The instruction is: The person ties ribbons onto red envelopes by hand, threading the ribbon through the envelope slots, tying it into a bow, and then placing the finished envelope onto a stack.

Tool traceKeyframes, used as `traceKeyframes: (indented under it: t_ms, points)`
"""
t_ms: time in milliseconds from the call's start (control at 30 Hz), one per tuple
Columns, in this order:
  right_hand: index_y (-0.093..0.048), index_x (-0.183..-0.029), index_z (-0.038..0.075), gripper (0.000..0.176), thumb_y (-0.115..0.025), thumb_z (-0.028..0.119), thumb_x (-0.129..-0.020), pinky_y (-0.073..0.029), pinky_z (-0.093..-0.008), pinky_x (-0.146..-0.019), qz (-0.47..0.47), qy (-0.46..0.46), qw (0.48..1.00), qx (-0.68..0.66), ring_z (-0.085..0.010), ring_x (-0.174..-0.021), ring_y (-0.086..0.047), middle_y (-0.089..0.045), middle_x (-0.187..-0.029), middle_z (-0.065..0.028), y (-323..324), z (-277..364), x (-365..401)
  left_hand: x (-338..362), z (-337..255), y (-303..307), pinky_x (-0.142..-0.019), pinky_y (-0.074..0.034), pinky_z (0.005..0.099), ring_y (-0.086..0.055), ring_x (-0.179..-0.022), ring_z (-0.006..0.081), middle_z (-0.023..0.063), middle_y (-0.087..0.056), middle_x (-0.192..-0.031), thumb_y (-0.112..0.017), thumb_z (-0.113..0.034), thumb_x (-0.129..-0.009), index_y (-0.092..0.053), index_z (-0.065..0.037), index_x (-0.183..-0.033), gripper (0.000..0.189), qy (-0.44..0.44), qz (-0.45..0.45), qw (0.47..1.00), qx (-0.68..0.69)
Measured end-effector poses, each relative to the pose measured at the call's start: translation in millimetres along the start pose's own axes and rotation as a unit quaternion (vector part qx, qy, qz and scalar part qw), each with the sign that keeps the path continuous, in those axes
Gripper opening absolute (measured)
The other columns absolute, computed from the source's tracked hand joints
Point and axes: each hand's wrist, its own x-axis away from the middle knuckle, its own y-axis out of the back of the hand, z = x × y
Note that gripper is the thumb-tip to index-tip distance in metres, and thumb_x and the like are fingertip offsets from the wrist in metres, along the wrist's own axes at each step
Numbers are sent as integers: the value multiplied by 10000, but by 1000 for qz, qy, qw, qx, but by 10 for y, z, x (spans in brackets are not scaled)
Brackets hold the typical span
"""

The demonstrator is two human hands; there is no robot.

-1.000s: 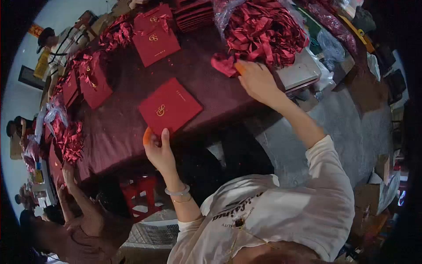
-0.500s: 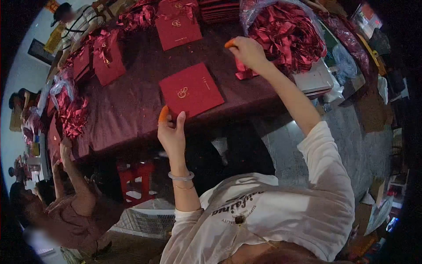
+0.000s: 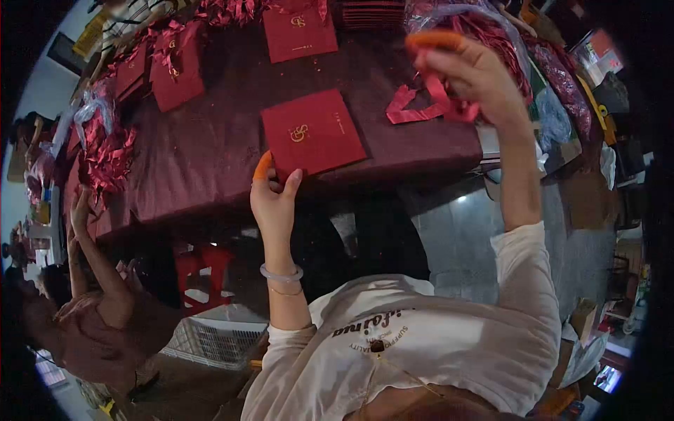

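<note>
A flat red card folder (image 3: pixel 312 133) with gold print lies near the table's front edge. My left hand (image 3: pixel 275 193), an orange cover on one finger, pinches the folder's lower left corner, thumb on top. My right hand (image 3: pixel 477 77), slightly blurred and also with an orange finger cover, is raised at the right, its fingers closed on a red ribbon (image 3: pixel 414 112). The ribbon hangs in a loose loop below the fingers. Behind this hand is a plastic bag full of red ribbons (image 3: pixel 484 35).
The table has a dark red cloth (image 3: pixel 225 140). Other red folders (image 3: pixel 300 35) with ribbons lie at the back and left, near a stack (image 3: pixel 372 14). A co-worker (image 3: pixel 105 309) sits at the left. A white basket (image 3: pixel 217 342) is below the table.
My right hand has moved right and toward me from the ribbon pile, drawing a ribbon along. My left hand is still at the folder's corner. The view has shifted slightly.
</note>
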Motion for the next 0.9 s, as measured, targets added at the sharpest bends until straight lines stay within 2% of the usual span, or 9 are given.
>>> traceKeyframes:
  t_ms: [33,200,333,367,433,533,633,767,900]
  points:
    - [-573,-1157,20,312,-571,169,-883,-423,-139,-559,37,-50,991,121,-40,-613,-555,-658,-892,-38,-145,-70,61,0,-31,6,-560,-403,225,-434,-608,76,18,-548,-809,-737,-179,-758,-557,9,-1178,494,1,-1,1000,1]
    - [-567,-1154,-12,300,-553,102,-876,-452,-259,-860,195,-71,975,73,-137,-928,-620,-662,-962,-88,-184,-1338,-69,-30,76,32,-575,-425,230,-486,-624,86,44,-594,-829,-769,-148,-707,-569,9,-1156,516,7,-6,1000,-24]
    - [-589,-1147,33,257,-496,68,-910,-439,-236,-814,-228,38,917,325,-80,-896,-571,-646,-939,-42,213,-1474,-291,5,8,47,-583,-435,229,-504,-642,93,58,-598,-835,-781,-161,-694,-568,13,-1156,537,42,1,999,24]
    - [-589,-1147,33,257,-496,68,-910,-439,-236,-814,-226,40,917,325,-80,-896,-571,-646,-939,-42,191,-1458,-312,9,14,31,-583,-435,232,-506,-646,96,55,-595,-821,-782,-164,-693,-573,8,-1152,533,36,4,999,36]
    - [-570,-1150,10,273,-512,118,-907,-474,-269,-747,-182,107,974,81,-140,-865,-608,-649,-956,-37,87,-1466,-267,16,19,-2,-590,-433,232,-513,-657,106,44,-587,-771,-763,-163,-720,-584,7,-1136,483,29,5,1000,-5]
    - [-578,-1164,54,276,-503,108,-904,-390,-196,-539,-68,-45,991,-107,-34,-658,-493,-621,-869,6,-304,-1122,20,-17,55,-108,-603,-436,238,-509,-646,117,44,-578,-750,-745,-174,-744,-583,21,-1128,460,-3,0,1000,11]
    - [-613,-1100,48,264,-599,176,-870,-295,-148,-498,36,-130,990,-36,11,-589,-392,-588,-816,43,-756,-891,167,-26,-50,-102,-638,-449,242,-542,-684,122,66,-597,-797,-722,-186,-774,-577,41,-1117,436,32,14,999,3]
    - [-640,-1013,40,220,-616,206,-870,-402,-175,-574,185,-50,980,-46,-34,-672,-506,-641,-872,-2,-1128,-1036,162,-18,-30,-111,-675,-463,237,-572,-748,114,70,-618,-856,-711,-134,-782,-584,39,-1100,384,42,37,996,72]
    - [-633,-1005,26,222,-624,187,-852,-445,-240,-675,89,-46,994,43,-109,-774,-579,-656,-909,-60,-1277,-980,10,0,-101,-89,-695,-471,217,-574,-777,93,48,-618,-879,-693,-23,-773,-593,28,-1083,329,90,45,979,175]
